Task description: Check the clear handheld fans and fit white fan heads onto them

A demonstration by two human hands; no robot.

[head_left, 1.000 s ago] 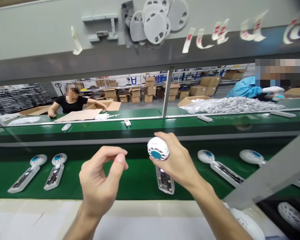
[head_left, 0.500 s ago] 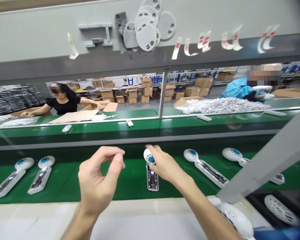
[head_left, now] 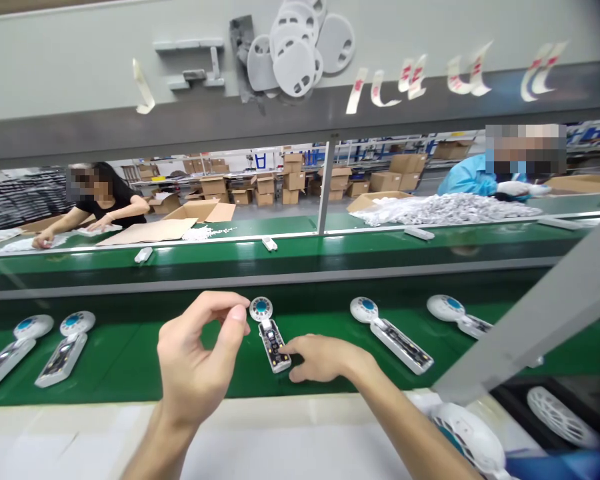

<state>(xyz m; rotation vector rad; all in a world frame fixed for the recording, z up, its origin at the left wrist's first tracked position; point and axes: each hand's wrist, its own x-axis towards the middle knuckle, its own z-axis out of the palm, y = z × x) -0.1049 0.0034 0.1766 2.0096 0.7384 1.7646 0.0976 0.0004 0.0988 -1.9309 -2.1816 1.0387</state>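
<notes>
A white handheld fan (head_left: 275,350) lies on the green belt, its round head with a blue centre pointing away from me and its handle showing a circuit board. My right hand (head_left: 325,359) is at the handle's lower right side, thumb and index finger apart, the index fingertip at the handle's edge. Left of this fan my left hand (head_left: 200,353) hovers with thumb and fingers pinched together. Whether anything small sits in that pinch is hidden. The left fingertips appear close to the fan's head in view.
Similar fans lie on the belt (head_left: 130,373) to the left (head_left: 63,357) and right (head_left: 403,343). A slanted grey post (head_left: 525,313) crosses the right side. White fan parts (head_left: 470,433) lie at lower right. Two people work beyond the far belt (head_left: 220,257).
My right hand has gone from the fan's head down to its handle. The fan has shifted left and tilted. Other near fans moved left; far-belt pieces moved right. My left hand stayed nearly still.
</notes>
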